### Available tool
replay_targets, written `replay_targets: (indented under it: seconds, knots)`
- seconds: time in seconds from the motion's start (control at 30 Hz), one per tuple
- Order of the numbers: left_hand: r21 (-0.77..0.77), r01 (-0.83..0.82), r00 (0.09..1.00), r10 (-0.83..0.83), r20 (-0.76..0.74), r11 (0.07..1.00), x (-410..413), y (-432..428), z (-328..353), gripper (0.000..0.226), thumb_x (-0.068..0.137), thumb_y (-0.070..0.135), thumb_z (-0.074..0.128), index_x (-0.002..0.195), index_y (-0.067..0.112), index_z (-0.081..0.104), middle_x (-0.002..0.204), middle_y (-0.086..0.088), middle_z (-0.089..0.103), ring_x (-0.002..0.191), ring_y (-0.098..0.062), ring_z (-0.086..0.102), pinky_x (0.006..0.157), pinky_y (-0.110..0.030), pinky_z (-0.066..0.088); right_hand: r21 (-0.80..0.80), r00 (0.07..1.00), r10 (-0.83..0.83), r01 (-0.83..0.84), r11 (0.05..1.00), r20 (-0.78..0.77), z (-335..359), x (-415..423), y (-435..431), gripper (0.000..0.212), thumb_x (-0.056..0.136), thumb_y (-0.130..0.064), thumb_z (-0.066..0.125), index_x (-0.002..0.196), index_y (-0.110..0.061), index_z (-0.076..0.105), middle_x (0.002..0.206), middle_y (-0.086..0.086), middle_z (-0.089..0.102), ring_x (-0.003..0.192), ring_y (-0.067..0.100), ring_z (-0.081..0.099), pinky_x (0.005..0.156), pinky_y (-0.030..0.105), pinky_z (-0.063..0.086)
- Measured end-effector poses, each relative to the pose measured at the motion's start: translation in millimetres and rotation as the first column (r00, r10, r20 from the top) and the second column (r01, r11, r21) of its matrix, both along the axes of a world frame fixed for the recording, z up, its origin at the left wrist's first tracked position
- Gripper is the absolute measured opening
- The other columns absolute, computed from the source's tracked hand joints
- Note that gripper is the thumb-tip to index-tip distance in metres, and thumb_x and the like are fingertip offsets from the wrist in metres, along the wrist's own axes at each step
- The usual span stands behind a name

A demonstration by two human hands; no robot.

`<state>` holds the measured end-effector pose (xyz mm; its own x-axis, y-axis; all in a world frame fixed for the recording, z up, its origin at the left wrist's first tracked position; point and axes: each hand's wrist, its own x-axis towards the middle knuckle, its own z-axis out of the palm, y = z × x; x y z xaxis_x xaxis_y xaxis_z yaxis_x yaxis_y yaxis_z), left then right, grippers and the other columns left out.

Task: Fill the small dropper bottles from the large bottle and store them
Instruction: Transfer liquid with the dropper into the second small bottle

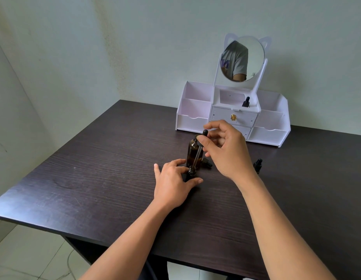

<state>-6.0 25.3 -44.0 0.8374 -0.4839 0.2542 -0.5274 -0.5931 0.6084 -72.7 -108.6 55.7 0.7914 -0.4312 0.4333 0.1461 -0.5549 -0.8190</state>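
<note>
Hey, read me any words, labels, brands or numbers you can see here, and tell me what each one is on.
Shirt reflected in the mirror: purple letters, reversed and cut off; one looks like "N", rest unreadable.
Large brown bottle: no label visible.
Small bottles, white organizer: no text visible.

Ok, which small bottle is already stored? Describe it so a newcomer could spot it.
Start at the white organizer at the back of the dark table, under the cat-eared mirror. In its middle top compartment, above the gold-knobbed drawer, a small dark dropper bottle stands upright. It is the only bottle inside the organizer; the rest are out on the tabletop.
</note>
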Motion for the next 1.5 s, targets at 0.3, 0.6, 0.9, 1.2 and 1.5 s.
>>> replay_targets:
  seconds: [0.3, 0.6, 0.9, 1.2, 1.5]
  knots:
    - [0.028, -0.006, 1.000, 0.006, -0.003, 1.000, 0.3, 0.2, 1.2, 0.052, 0.080, 0.066, 0.064, 0.118, 0.031, 0.071, 0.146, 0.017, 0.046, 0.138, -0.008, 0.034, 0.120, -0.056, -0.006, -0.055, 1.000, -0.001, 0.001, 0.998, 0.008, -0.6, 1.0, 0.4, 0.013, 0.086, -0.024, 0.076, 0.096, -0.023, 0.067, 0.081, -0.010, 0.065, 0.072, 0.017, 0.069, 0.069, 0.047, 0.060]
    - [-0.002, -0.006, 1.000, 0.006, -0.024, 1.000, -0.2, 0.6, 2.3, 0.051, 0.079, 0.064, 0.067, 0.117, 0.031, 0.072, 0.144, 0.017, 0.047, 0.136, -0.006, 0.035, 0.120, -0.054, -0.006, 0.030, 0.969, -0.080, 0.075, 0.997, 0.233, 25.0, 3.2, -7.6, 0.023, 0.086, -0.020, 0.076, 0.105, -0.019, 0.063, 0.091, -0.002, 0.069, 0.074, 0.019, 0.071, 0.067, 0.047, 0.060]
    - [-0.018, 0.004, 0.999, -0.004, -0.038, 1.000, -1.5, 1.2, 4.9, 0.047, 0.079, 0.062, 0.068, 0.116, 0.032, 0.072, 0.144, 0.016, 0.047, 0.136, -0.007, 0.035, 0.120, -0.054, -0.007, -0.002, 0.941, -0.111, 0.117, 0.993, 0.320, 32.7, 18.1, -14.9, 0.018, 0.088, -0.021, 0.074, 0.100, -0.018, 0.062, 0.089, -0.002, 0.068, 0.075, 0.018, 0.070, 0.068, 0.046, 0.060]
    - [0.009, -0.002, 0.999, 0.002, -0.044, 1.000, -2.4, 1.1, 6.1, 0.050, 0.080, 0.062, 0.067, 0.119, 0.032, 0.070, 0.146, 0.016, 0.046, 0.138, -0.008, 0.033, 0.120, -0.055, -0.008, -0.112, 0.994, -0.061, 0.071, 0.991, 0.087, 22.7, 35.4, -18.5, 0.009, 0.092, -0.022, 0.068, 0.101, -0.021, 0.066, 0.093, -0.006, 0.071, 0.079, 0.012, 0.070, 0.072, 0.041, 0.061]
    - [0.024, 0.004, 0.999, -0.003, -0.032, 1.000, -0.8, 0.6, 5.4, 0.047, 0.081, 0.062, 0.066, 0.118, 0.035, 0.070, 0.146, 0.016, 0.045, 0.139, -0.008, 0.033, 0.119, -0.056, -0.007, -0.280, 0.991, -0.080, 0.049, 0.959, -0.103, 15.3, 40.8, -16.2, 0.013, 0.093, -0.026, 0.066, 0.103, -0.019, 0.069, 0.100, -0.006, 0.069, 0.090, 0.008, 0.064, 0.068, 0.011, 0.041]
